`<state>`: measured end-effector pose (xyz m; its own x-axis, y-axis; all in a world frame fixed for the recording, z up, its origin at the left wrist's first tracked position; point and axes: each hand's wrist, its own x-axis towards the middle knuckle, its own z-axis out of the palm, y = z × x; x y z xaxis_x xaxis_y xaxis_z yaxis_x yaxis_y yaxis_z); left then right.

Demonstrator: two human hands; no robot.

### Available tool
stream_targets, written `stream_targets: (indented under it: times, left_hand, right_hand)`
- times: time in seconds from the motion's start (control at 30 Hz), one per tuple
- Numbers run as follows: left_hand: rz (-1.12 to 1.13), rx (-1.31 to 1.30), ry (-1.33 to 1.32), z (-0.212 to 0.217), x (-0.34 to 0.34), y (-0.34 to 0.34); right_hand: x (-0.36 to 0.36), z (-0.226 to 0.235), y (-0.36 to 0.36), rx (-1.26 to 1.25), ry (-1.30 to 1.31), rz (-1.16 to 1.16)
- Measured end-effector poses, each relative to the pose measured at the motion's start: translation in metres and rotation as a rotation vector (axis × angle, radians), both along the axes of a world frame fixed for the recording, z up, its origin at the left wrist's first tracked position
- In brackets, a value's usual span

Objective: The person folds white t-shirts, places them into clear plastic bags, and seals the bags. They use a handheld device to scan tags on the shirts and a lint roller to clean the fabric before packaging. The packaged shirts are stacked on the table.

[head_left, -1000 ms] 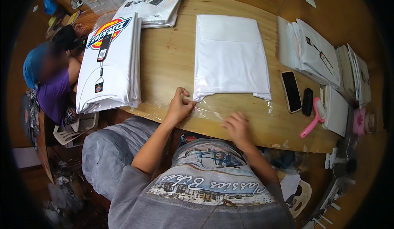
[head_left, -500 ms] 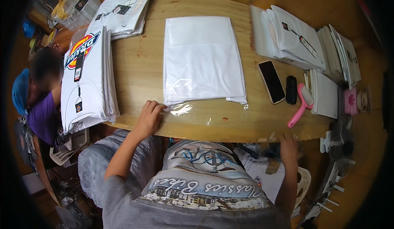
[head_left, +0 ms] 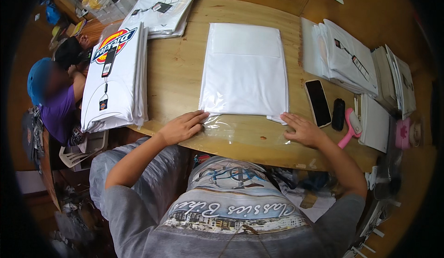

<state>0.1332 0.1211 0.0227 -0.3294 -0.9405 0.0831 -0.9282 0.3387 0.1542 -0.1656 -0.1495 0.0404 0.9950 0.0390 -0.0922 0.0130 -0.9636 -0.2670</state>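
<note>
A folded white shirt (head_left: 247, 82) lies in a clear plastic bag (head_left: 231, 124) at the middle of the wooden table, a paler rectangular panel showing across its far part. The bag's clear flap spreads toward the table's near edge. At the near left corner, my left hand (head_left: 185, 127) rests palm down with fingers stretched out, their tips touching the plastic. My right hand (head_left: 303, 130) reaches to the near right corner, its fingertips against the bag and the thumb apart from the fingers. Neither hand visibly grips anything.
Stacks of folded shirts (head_left: 118, 96) with tags stand at the left; more bagged shirts (head_left: 349, 56) lie at the right. Beside my right hand are a phone (head_left: 318, 103), a black object (head_left: 338, 114) and a pink-handled tool (head_left: 352, 127). Another person (head_left: 58, 96) sits far left.
My right hand has come up from below the table's edge to the bag's near right corner. My left hand stays at the left corner. The whole view has shifted slightly.
</note>
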Motion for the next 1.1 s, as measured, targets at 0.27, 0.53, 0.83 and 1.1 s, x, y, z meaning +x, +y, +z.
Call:
stream_targets:
  times: [0.27,0.53,0.83,1.1]
  left_hand:
    - [0.596,-0.093,0.772,-0.012,-0.012,-0.010]
    - [1.117,-0.104,0.406,-0.023,-0.018,-0.052]
    - [1.096,-0.131,-0.139,-0.029,-0.017,-0.054]
    - [0.976,-0.430,0.364,-0.024,-0.021,-0.033]
  right_hand:
    - [-0.004,-0.053,0.017,0.912,-0.547,-0.717]
    - [0.040,-0.057,0.019,0.361,-0.519,-1.130]
    - [0.058,-0.038,0.024,-0.214,-0.039,-1.078]
    - [0.047,-0.061,0.033,-0.071,-0.669,-0.977]
